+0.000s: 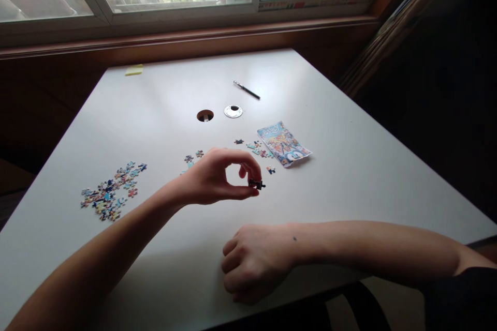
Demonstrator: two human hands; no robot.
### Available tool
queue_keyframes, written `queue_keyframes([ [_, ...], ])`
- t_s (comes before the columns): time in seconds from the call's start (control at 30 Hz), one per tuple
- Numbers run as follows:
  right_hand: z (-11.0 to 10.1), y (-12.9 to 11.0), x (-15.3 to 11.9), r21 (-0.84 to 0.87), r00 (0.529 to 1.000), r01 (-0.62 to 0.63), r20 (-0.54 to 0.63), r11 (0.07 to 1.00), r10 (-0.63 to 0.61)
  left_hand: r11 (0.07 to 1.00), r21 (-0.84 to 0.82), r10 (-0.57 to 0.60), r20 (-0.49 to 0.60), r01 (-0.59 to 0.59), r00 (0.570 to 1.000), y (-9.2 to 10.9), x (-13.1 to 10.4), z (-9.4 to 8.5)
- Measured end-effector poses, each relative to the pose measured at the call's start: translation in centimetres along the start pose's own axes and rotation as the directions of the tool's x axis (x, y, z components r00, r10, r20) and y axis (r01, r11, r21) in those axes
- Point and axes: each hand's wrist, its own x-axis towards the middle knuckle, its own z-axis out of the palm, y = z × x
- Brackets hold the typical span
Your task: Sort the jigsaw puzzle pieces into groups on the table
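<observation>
My left hand (221, 176) is raised over the white table, thumb and fingertips pinched on a small dark puzzle piece (256, 184). Below it, near the table's front edge, my right hand (256, 264) rests as a loose fist, its fingers curled under and no object showing in it. Past the left hand lie a few loose puzzle pieces (271, 169) and a small cluster of pieces (254, 147). More pieces (188, 159) sit just behind the left wrist, partly hidden by it. A large scattered pile of puzzle pieces (112, 191) lies to the left.
A colourful printed packet (285, 145) lies right of the small cluster. Farther back are a black pen (247, 90), a round metal cover (233, 111) and a cable hole (205, 116) in the table (174, 88). A yellow sticky note (134, 70) is at the far left edge, below the window.
</observation>
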Motion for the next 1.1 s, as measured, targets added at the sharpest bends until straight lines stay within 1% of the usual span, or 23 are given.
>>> queue_keyframes([
  [0.07,0.0,0.0,0.0,0.0,1.0,0.0,0.003,1.0,0.0,1.0,0.007,-0.001,-0.004,0.001,1.0,-0.2,0.0,-0.3],
  [0.13,0.0,0.0,0.0,-0.001,1.0,0.001,0.007,1.0,-0.001,0.999,0.04,-0.007,-0.034,0.008,0.999,-0.7,0.0,-0.9],
  [0.23,0.1,0.1,0.1,0.001,1.0,0.007,0.022,1.0,-0.007,0.983,0.178,-0.024,-0.15,0.051,0.988,-1.7,0.0,-2.6],
  [0.33,0.1,0.2,0.0,0.01,0.999,0.003,0.053,1.0,-0.003,0.904,0.39,-0.061,-0.293,0.177,0.954,-3.1,0.0,-4.4],
  [0.4,0.2,0.2,0.0,0.015,0.998,0.0,0.056,1.0,-0.001,0.828,0.486,-0.119,-0.337,0.28,0.934,-4.3,-0.2,-5.1],
  [0.47,0.2,0.2,0.0,0.016,0.999,0.001,0.044,1.0,-0.002,0.761,0.541,-0.193,-0.337,0.357,0.922,-5.6,-0.4,-5.5],
  [0.53,0.2,0.2,0.0,0.016,0.999,0.0,0.043,1.0,0.0,0.711,0.574,-0.258,-0.323,0.405,0.911,-6.8,-0.5,-5.6],
  [0.63,0.3,0.1,0.0,0.014,0.998,-0.009,0.056,1.0,0.009,0.68,0.585,-0.331,-0.294,0.443,0.897,-8.0,-0.7,-5.3],
  [0.73,0.4,0.1,0.0,0.011,0.998,-0.015,0.056,1.0,0.014,0.665,0.584,-0.378,-0.273,0.465,0.885,-8.4,-0.7,-5.2],
  [0.93,0.3,0.1,0.1,-0.001,0.999,-0.014,0.051,1.0,0.014,0.649,0.601,-0.392,-0.261,0.466,0.882,-8.3,-0.7,-5.5],
  [1.0,0.2,0.1,0.1,-0.006,0.998,-0.019,0.06,1.0,0.02,0.644,0.613,-0.377,-0.267,0.458,0.887,-8.3,-0.7,-5.3],
  [1.03,0.2,0.1,0.1,-0.006,0.998,-0.021,0.065,1.0,0.021,0.652,0.622,-0.353,-0.257,0.434,0.9,-8.3,-0.6,-5.1],
  [1.1,0.2,0.1,0.1,-0.003,0.997,-0.023,0.074,1.0,0.024,0.688,0.645,-0.271,-0.196,0.332,0.943,-8.1,-0.5,-4.1],
])
